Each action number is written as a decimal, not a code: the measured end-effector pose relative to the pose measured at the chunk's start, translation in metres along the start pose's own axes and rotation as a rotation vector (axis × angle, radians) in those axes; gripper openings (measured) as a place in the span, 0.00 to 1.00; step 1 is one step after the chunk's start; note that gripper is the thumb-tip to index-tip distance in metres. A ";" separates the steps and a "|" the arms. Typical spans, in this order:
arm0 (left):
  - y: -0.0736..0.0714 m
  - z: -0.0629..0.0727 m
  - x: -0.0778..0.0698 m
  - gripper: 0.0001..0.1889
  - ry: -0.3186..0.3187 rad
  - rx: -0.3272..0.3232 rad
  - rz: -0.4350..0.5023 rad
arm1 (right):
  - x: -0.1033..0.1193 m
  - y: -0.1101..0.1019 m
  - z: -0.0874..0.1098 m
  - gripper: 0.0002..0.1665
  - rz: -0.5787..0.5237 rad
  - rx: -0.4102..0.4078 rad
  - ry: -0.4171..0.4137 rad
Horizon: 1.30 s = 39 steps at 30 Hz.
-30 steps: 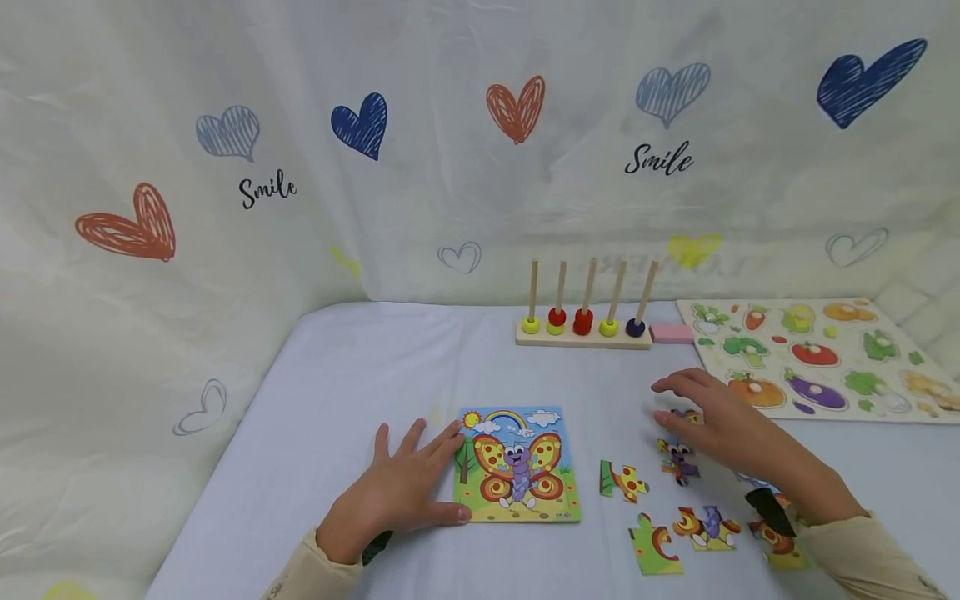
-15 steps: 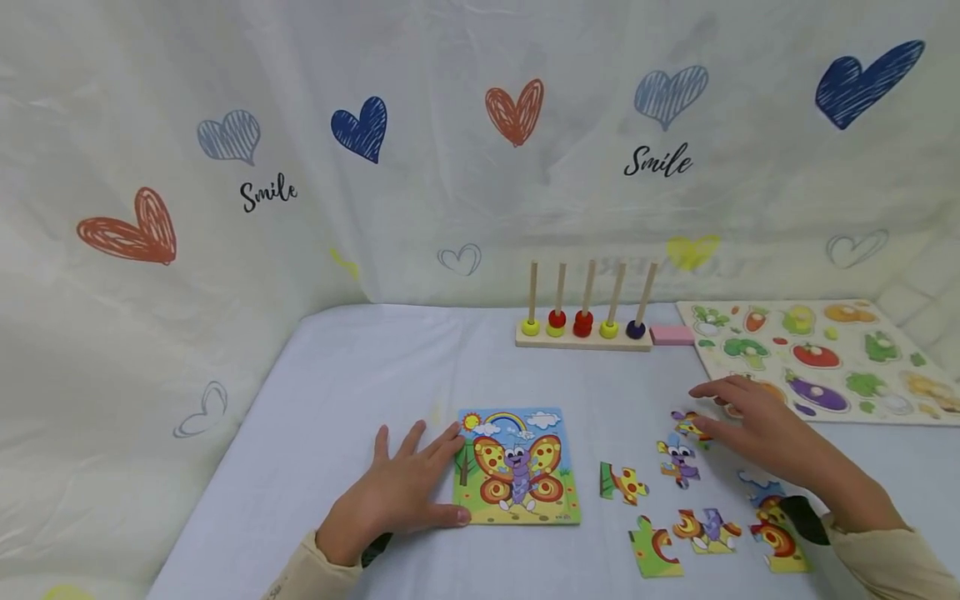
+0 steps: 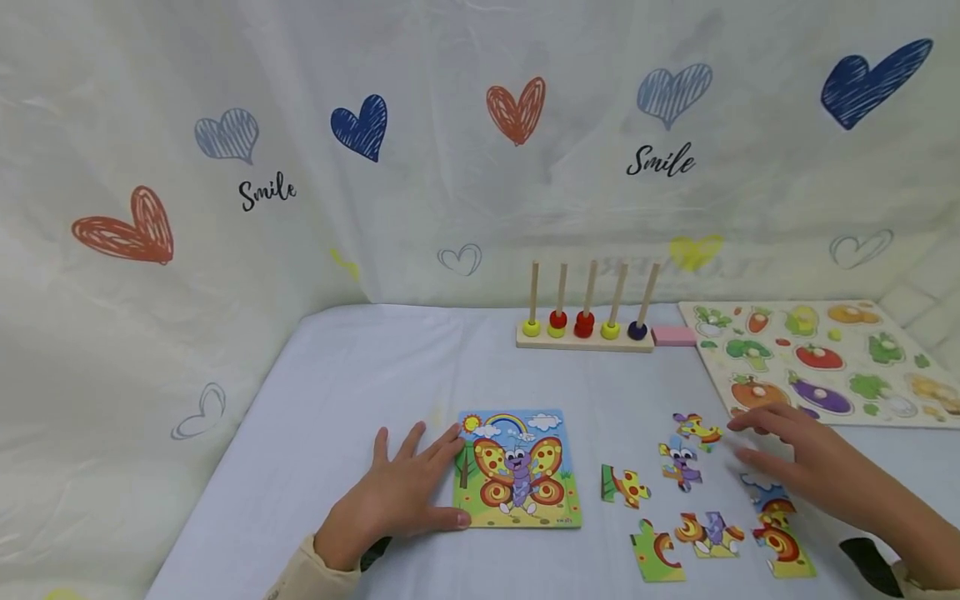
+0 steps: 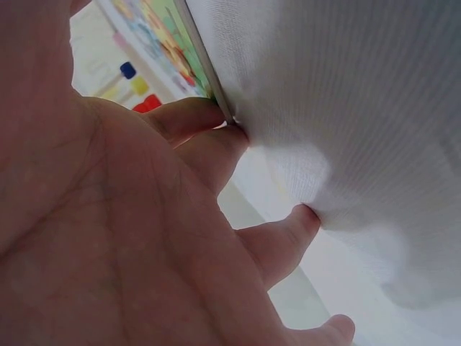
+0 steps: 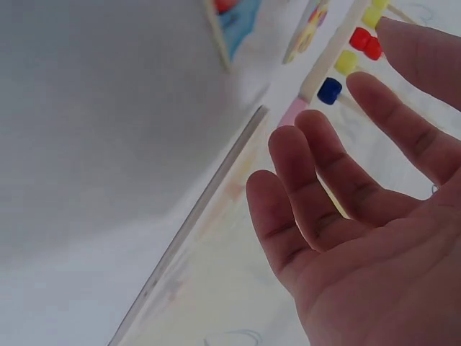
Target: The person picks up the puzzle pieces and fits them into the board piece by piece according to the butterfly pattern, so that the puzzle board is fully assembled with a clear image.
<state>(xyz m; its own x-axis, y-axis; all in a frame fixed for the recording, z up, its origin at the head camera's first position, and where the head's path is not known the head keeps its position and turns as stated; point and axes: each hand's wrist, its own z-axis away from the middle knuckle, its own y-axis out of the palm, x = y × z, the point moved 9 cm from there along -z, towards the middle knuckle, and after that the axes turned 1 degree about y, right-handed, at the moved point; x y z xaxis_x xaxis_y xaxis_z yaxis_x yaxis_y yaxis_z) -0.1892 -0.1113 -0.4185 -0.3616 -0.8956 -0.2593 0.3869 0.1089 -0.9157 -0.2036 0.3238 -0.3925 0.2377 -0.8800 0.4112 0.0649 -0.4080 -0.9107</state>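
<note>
My left hand [image 3: 401, 492] lies with spread fingers along the left edge of a square butterfly picture board [image 3: 517, 468]; its thumb and fingertips touch that edge. In the left wrist view the fingers [image 4: 277, 245] meet the white cloth beside the board. My right hand [image 3: 802, 454] hovers, fingers loosely bent and holding nothing, just right of a yellow-winged puzzle piece [image 3: 697, 430]. Nearby lie a butterfly-face piece [image 3: 681, 463], a piece with a tree edge [image 3: 625, 486], a green corner piece [image 3: 657, 552], a purple-bodied piece [image 3: 708, 534] and right-edge pieces [image 3: 780, 537].
A wooden bead-peg stand [image 3: 585, 339] is at the back, with a pink block [image 3: 673, 336] against its right end. The vegetable puzzle board [image 3: 817, 358] lies at the back right. White cloth [image 3: 360, 375] covers the table, before a heart-printed curtain [image 3: 420, 208].
My right hand has drawn away to the right and nearer to me, uncovering the face piece, the yellow-winged piece and the right-edge pieces. My left hand stays at the board.
</note>
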 end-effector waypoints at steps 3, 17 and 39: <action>0.000 0.001 -0.001 0.53 0.000 0.000 0.000 | -0.004 0.004 0.009 0.16 0.016 0.025 0.025; -0.001 0.000 -0.003 0.53 0.016 -0.022 0.007 | -0.010 0.024 0.021 0.15 0.081 0.151 0.001; 0.001 0.001 0.000 0.53 0.008 -0.013 -0.024 | 0.002 0.029 0.031 0.25 0.183 0.002 -0.082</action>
<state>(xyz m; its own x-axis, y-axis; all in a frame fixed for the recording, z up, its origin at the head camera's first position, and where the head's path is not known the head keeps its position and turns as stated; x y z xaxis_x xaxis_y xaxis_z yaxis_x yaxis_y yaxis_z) -0.1885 -0.1115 -0.4191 -0.3775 -0.8944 -0.2400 0.3671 0.0934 -0.9255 -0.1714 0.3182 -0.4190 0.3237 -0.9167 0.2344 0.0150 -0.2427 -0.9700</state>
